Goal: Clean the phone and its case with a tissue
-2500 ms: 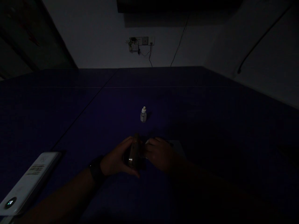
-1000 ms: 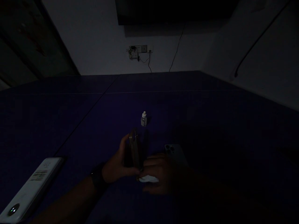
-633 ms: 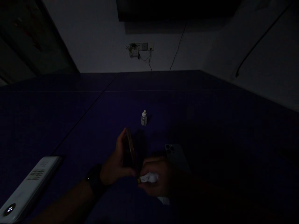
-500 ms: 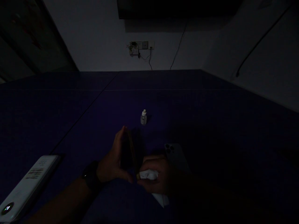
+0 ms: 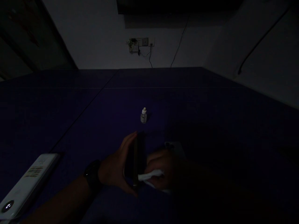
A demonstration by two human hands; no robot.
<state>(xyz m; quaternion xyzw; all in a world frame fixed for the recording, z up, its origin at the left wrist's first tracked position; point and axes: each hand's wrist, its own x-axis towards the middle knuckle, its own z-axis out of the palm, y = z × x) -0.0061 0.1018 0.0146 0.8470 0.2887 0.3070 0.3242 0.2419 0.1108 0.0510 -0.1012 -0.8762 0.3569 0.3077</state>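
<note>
The picture is very dark. My left hand (image 5: 120, 166), with a black watch on its wrist, grips a dark, flat phone (image 5: 135, 160) by its opposite ends, and its narrow brownish edge faces up. White tissue (image 5: 150, 175) is pinched in my right hand (image 5: 160, 166) and meets the phone's near right side. Beside and partly behind that hand lies another phone (image 5: 177, 148), its camera lenses at the far end. A small clear bottle (image 5: 143, 117) with a white cap stands upright beyond both hands.
On the dark blue table (image 5: 112, 109) at left lies a long white device (image 5: 29, 183) with a round dark spot. Sockets (image 5: 140, 42) with cables are on the back wall, below a black screen (image 5: 177, 7). A dark cable hangs on the right wall.
My left hand has turned the phone more upright and shifted it slightly right. My right hand has moved a little, and the tissue is stretched longer against the phone.
</note>
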